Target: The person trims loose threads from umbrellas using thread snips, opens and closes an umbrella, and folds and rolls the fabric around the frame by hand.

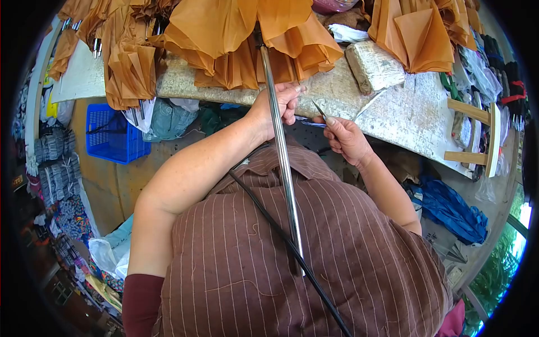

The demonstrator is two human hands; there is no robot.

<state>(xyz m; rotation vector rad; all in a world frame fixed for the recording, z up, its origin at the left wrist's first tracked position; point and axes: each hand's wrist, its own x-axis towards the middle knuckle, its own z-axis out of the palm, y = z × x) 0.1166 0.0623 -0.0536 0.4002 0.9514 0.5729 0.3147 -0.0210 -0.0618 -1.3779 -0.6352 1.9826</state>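
Right hand (347, 139) grips a pointed tool (318, 108), tip slanting up toward the left hand (279, 106), whose fingers curl behind the shaft (284, 157); I can't tell what they hold. Nearer that hand, the shaft runs lengthwise from orange cloth (213, 28) down past the bench (415, 121) edge, with a gap between the hands.

I get two hands (348, 139), one long metal shaft (285, 163), one pointed tool (319, 109), one black strap (258, 199), one blue crate (104, 135), one wrapped block (373, 64), one wooden frame (494, 140), at least three bunches of orange fabric (213, 28) (they overlap, so no exact number, sorry).
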